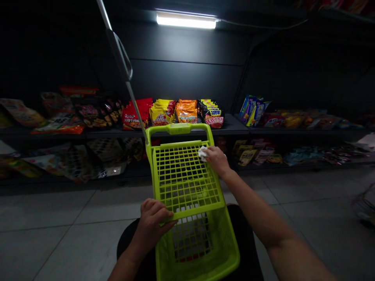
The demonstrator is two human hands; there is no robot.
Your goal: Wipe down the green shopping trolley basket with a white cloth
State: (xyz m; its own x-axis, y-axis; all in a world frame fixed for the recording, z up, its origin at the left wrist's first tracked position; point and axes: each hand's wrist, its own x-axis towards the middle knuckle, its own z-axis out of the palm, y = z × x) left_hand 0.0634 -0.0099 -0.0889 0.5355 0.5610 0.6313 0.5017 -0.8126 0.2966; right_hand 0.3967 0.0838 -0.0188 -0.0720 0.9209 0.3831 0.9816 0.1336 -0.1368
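A lime-green shopping basket (234,249) with a folding grid panel (187,213) stands between my knees. My left hand (155,216) is closed on the lower left edge of the grid panel, thumb below and fingers on top. In my right hand (216,159) is a crumpled white tissue (202,153), pressed to the upper right side of the grid. A metal telescopic handle (136,105) with a dark grip (120,54) rises from the basket's left side and leans to the left.
Dark shelves ahead hold red packets (136,113), yellow packets (162,112), orange packets (186,111) and black packets (213,117). More bagged snacks (253,111) lie to both sides and on the lower shelf. A tube light (186,20) shines above the grey tiled floor (88,222).
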